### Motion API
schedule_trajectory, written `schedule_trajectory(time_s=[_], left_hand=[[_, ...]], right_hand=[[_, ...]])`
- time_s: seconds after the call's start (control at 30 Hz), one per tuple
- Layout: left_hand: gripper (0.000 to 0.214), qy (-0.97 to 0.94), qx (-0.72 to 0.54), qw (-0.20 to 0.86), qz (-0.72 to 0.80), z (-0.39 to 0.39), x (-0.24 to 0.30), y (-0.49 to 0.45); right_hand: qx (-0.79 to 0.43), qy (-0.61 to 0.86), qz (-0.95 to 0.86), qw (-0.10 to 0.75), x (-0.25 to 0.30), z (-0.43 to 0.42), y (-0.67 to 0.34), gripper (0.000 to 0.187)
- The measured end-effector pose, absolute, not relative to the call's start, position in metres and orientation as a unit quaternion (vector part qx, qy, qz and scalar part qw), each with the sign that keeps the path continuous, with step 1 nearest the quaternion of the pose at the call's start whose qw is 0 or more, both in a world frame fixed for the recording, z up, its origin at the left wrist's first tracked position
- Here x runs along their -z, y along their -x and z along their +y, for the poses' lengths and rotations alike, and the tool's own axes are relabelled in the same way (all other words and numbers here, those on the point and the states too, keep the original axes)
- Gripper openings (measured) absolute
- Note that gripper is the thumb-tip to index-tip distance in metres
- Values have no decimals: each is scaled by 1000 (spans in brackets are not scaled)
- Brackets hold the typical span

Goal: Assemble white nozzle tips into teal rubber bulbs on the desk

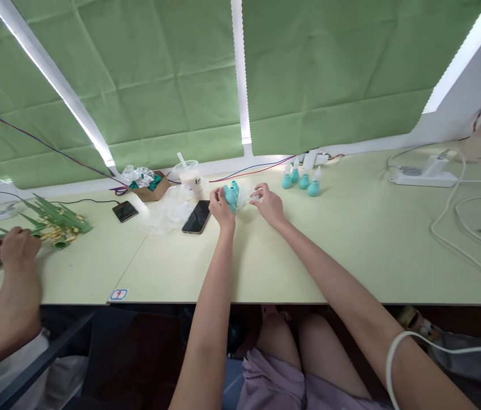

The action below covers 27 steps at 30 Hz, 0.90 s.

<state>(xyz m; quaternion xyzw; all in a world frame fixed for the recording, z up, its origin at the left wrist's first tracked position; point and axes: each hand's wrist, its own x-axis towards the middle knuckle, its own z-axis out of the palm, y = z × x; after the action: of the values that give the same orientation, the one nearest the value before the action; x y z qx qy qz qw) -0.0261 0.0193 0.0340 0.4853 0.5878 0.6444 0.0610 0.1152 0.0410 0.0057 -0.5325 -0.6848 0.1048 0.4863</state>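
Several teal rubber bulbs (231, 197) stand bunched together in front of me. My left hand (222, 210) is closed, its thumb and fingers against a bulb at the left of this bunch. Just right of the bunch lies a small pile of clear plastic nozzles (246, 195). At that pile my right hand (271, 206) pinches a clear nozzle between thumb and fingers; the piece is small and partly hidden. Farther back on the right stand several teal bulb aspirators (313, 188), upright, each with a clear nozzle on top.
A phone (197, 217) lies left of my left hand, beside a crumpled clear bag (167, 209). Behind are a drink cup (190, 177) and a cardboard box (153, 190). A power strip (426, 177) and cables sit right. At left, another person's hands (18, 247) handle green stems.
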Motion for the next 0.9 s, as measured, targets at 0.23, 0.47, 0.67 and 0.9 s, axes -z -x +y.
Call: schedule_trajectory(time_s=[0.23,0.47,0.67,0.9], left_hand=[[46,-400,-696,124,584,28,-28,44],[48,-358,-699,152,601,34,-22,48],[49,-361,-682,156,617,33,-21,48],[46,-355,-680,165,620,35,-21,49]], right_hand=[[-41,508,-778,369,-1,58,-83,13],[25,524,-781,339,12,61,-82,17],[58,532,-766,356,13,56,-82,30],[79,521,-785,326,13,59,-85,30]])
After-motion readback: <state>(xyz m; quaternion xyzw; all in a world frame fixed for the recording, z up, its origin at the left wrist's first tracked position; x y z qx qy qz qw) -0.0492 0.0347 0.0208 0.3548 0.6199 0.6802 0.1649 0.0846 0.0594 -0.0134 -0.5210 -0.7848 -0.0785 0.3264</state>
